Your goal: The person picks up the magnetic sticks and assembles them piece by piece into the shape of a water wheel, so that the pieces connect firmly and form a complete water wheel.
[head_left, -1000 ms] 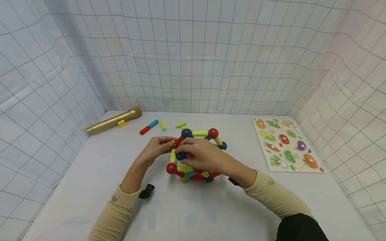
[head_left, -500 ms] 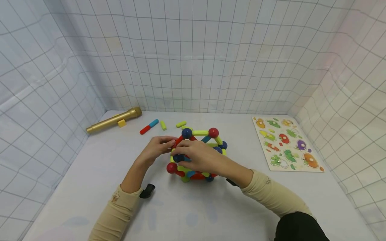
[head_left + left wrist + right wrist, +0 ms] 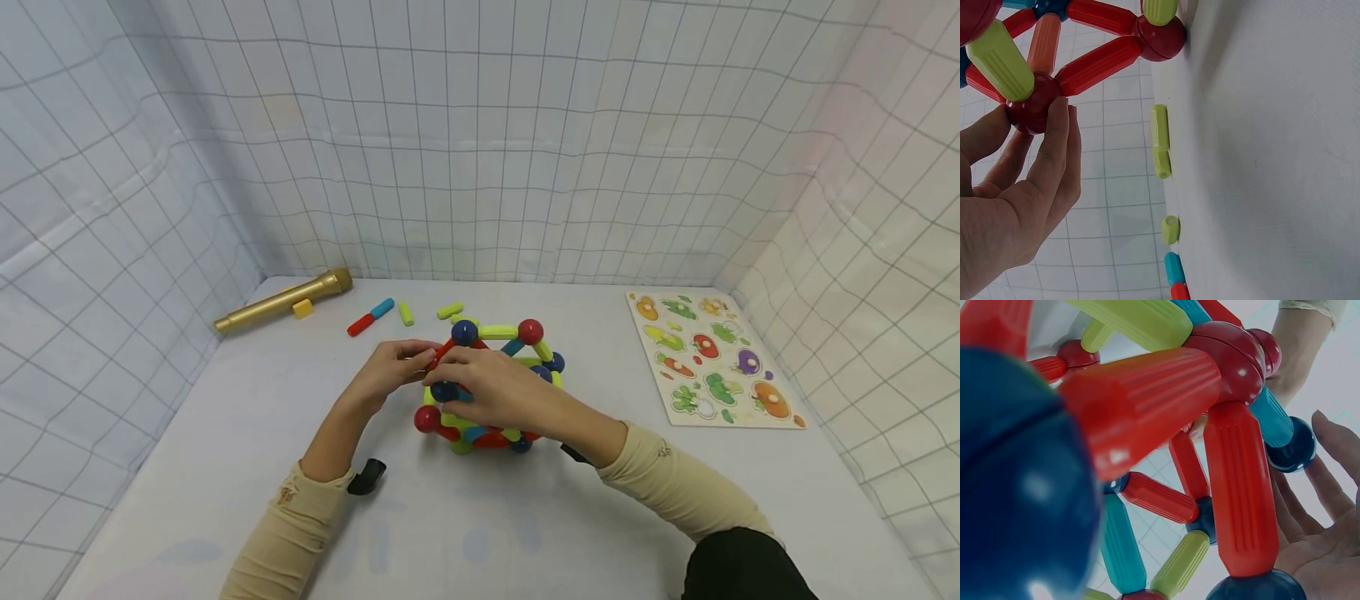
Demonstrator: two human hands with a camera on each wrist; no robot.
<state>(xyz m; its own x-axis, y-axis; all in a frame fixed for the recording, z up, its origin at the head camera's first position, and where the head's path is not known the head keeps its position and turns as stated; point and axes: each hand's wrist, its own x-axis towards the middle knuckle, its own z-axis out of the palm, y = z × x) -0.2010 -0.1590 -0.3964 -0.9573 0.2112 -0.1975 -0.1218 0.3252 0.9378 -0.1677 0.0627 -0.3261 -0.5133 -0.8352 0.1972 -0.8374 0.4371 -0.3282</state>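
Observation:
A frame of magnetic rods and balls [image 3: 498, 332] stands in the middle of the table, joined from red, yellow-green and blue rods. At its left side my left hand [image 3: 386, 373] pinches a red ball [image 3: 1034, 109] with thumb and fingertips, plain in the left wrist view. Three rods meet at that ball. My right hand [image 3: 501, 390] reaches across the front of the frame and holds a dark blue ball [image 3: 1291, 449] between thumb and fingers. A light blue rod [image 3: 1272, 417] links this ball to a red ball [image 3: 1229, 359]. The right hand covers part of the frame.
Behind the frame lie loose yellow-green rods [image 3: 406, 313] and a red and blue pair [image 3: 360, 324]. A gold toy microphone [image 3: 281, 304] rests by a yellow block [image 3: 302, 308] at back left. A vegetable picture board [image 3: 712, 358] lies at right. Gridded cloth walls [image 3: 487, 150] enclose the table.
My right hand has moved slightly left with the dark blue ball, then stayed nearly still. Another dark blue ball shows beyond its wrist now. My left hand has kept its place.

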